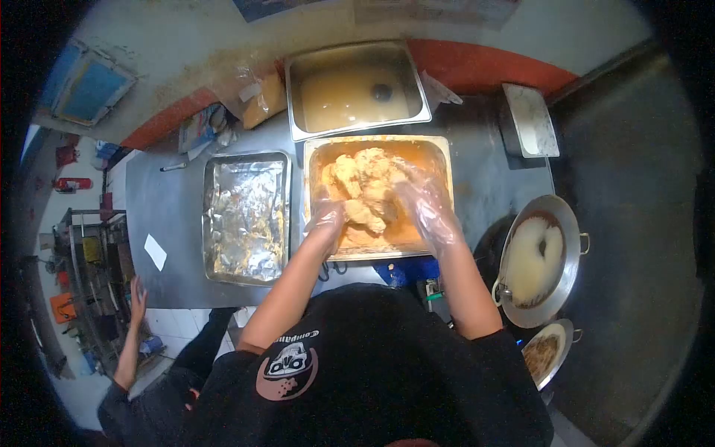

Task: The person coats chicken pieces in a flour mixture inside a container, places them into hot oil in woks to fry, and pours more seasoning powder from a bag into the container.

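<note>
Golden-yellow, craggy coating is covering the pieces (369,175), which are looking lumpy, uneven and thickly floured. They are lying heaped in one metal tray (383,253), over orange-tan powder, directly in front of you. Overlap is preventing an exact count; several are showing.

Both your hands are wearing clear plastic gloves. Your left hand (326,218) is cupping the near left edge of the heap; your right hand (428,205) is resting against its right side. Fingertips are partly hiding, so the view is not showing whether either is gripping a piece.

Count on and around the surface (175,208): one foil-lined tray (249,201) with crumbs is sitting to the left; one steel pan (365,127) is standing behind, holding cloudy liquid and one dark round object (381,92). One small metal container (514,123) is occupying the far right. One pen (173,167) and one white slip (155,252) are lying leftward. Two round pans, a larger (571,246) and a smaller (567,344), are standing to your right. One co-worker's hand (138,298) is showing at the left edge.
</note>
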The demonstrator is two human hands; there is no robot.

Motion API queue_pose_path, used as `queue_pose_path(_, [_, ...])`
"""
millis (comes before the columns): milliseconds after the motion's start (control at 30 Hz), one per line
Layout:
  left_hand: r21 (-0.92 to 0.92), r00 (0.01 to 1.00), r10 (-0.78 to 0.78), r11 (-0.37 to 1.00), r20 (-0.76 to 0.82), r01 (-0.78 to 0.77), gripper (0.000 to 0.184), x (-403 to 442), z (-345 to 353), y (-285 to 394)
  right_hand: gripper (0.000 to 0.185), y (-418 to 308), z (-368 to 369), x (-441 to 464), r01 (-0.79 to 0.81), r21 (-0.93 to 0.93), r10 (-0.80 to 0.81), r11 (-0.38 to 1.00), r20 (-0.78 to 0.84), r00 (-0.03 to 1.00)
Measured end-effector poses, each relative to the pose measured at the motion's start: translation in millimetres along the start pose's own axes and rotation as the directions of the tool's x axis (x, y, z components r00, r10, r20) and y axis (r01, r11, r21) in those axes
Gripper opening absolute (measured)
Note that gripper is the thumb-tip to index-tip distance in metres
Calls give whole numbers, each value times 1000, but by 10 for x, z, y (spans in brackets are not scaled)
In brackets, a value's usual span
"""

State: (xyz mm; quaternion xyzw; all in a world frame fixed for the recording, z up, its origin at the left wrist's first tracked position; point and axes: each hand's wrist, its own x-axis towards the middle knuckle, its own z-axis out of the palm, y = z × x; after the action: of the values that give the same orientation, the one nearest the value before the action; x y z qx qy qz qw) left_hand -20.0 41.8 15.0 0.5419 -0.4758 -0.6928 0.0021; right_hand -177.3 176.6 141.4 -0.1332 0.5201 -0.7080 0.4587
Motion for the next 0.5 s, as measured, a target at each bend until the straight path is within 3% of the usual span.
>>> queue_pose_path(67, [86, 989, 125, 989, -83, -118, 70, 212, -24, -154, 32, 115, -162, 223, -80, -307, 23, 948, -187, 982])
queue_pose_path(100, [163, 961, 207, 970, -183, -178, 68, 300, 2, -90, 29, 119, -184, 377, -278, -639, 42, 717, -359, 932])
queue_pose_path(133, [245, 916, 295, 942, -273, -230, 66, 404, 37, -23, 30, 318, -194, 586, -320, -746, -10, 584, -400, 916])
queue_pose_path(167, [188, 895, 312, 946, -317, -264, 58, 648, 97, -43, 34, 510, -199, 791, -373, -820, -62, 433, -440, 896])
queue_pose_path(200, [130, 874, 325, 946, -361, -298, 51, 887, 154, -100, 36, 1632, -856, 1573, -177, -982, -81, 69, -182, 980])
queue_pose_path(233, [75, 851, 337, 939, -404, -336, 46, 1102, 211, -140, 37, 2668, -1458, 2297, 56, -950, -95, -308, 89, 991])
queue_pose_path(267, [-85, 888, 290, 937, -356, -340, 44, 1173, 209, -111, 37, 2153, -1059, 1929, -160, -951, -37, 266, -176, 984])
queue_pose_path(300, [-244, 932, 238, 920, -273, -306, 42, 1119, 188, -63, 36, 1860, -750, 1681, -256, -777, 52, 575, -277, 959])
queue_pose_path(333, [-372, 966, 188, 896, -180, -243, 40, 1028, 179, -16, 37, 1746, -594, 1520, -270, -624, 110, 733, -282, 953])
queue_pose_path(433, [-546, 984, 153, 834, 90, -80, 35, 619, 157, 190, 44, 1329, -241, 1020, -250, -491, 122, 835, -277, 953])
queue_pose_path(500, [-405, 982, 129, 912, 136, -63, 32, 440, 113, 232, 51, 843, -18, 578, -242, -518, 122, 820, -256, 959])
